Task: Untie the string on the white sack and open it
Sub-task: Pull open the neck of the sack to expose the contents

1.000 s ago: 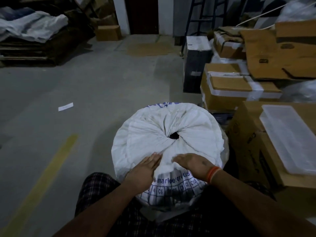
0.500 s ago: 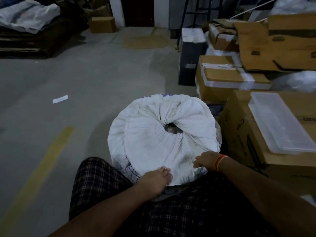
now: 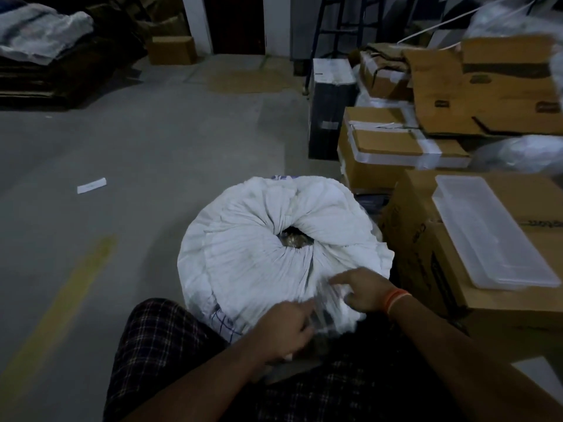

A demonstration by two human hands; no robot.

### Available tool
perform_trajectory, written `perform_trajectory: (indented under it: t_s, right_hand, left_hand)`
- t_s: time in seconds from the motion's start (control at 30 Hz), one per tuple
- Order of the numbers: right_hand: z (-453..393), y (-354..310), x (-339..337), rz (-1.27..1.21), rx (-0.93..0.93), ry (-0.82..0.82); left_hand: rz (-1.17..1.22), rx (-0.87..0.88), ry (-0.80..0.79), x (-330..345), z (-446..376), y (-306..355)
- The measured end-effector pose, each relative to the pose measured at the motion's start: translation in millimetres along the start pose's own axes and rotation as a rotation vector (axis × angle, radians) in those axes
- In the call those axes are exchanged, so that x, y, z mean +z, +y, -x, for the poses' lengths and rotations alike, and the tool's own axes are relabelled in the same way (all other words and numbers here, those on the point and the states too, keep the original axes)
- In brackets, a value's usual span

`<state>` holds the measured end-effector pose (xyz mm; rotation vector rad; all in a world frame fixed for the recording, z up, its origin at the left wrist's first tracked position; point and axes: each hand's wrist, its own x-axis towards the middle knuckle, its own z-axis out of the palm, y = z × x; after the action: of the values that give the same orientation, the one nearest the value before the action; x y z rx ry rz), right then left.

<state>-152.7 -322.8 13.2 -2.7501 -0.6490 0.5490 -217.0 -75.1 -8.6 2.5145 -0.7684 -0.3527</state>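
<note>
**Hands at the near edge of the sack, hunting for the tie**

The white sack (image 3: 274, 254) stands upright on the concrete floor (image 3: 152, 153), pressed against the person's checked trousers (image 3: 170, 345) and just beside a stack of cardboard boxes (image 3: 426, 269) on the right. Its top is gathered into pleats that run in to a small dark hole at the centre, so the mouth is not yet open. No string shows plainly; the motion blur around the fingers hides whatever they are working on.

Both hands sit on the near rim of the sack. The left hand (image 3: 289, 327) has its fingers curled and appears to pinch a fold of the fabric. The right hand (image 3: 362, 290), with an orange band on the wrist, has its index finger stretched out over the cloth and the others bent; whether it holds anything I cannot tell.

The step in hand looks like finding and loosening the tie at the near side. The next move calls for getting hold of a free end or knot and drawing it loose, then spreading the pleats outward.

Compared with half a second ago, the two hands have come closer together, the right hand has moved inward from the sack's edge, and the centre hole looks unchanged.
</note>
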Motion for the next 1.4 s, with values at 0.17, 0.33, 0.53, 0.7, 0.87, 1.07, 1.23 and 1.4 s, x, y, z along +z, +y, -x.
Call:
perform_trajectory:
  t_s: [0.17,0.33,0.53,0.7,0.87,1.07,1.23,1.4]
  right_hand:
    - [-33,-13,-30,-0.369,0.074,0.691]
    - [-87,14,-60,-0.412,0.248,0.744]
    - [-128,51,-82,-0.404,0.435,0.43]
    - [-162,70,-108,-0.365,0.348,0.382]
    - [-227,69,-142,-0.144,0.263,0.502]
    - [-297,52,-152,-0.005,0.183,0.566]
    - [-338,32,-143,-0.002,0.132,0.432]
    - [-332,7,-129,-0.045,0.032,0.277]
  left_hand:
    - [0.102,0.0,0.454,-71,-57,-10]
    - [0.135,-0.083,0.598,-138,-139,-61]
    - [-0.026,-0.371,0.491,-156,-207,-175]
    - [0.336,-0.394,0.146,-172,-210,-217]
    - [0.3,-0.323,0.079,-187,-193,-237]
    - [0.069,-0.526,0.617,-172,-142,-259]
    - [0.01,-0.774,0.756,-141,-79,-257]
    - [0.081,-0.79,0.684,-124,-55,-257]
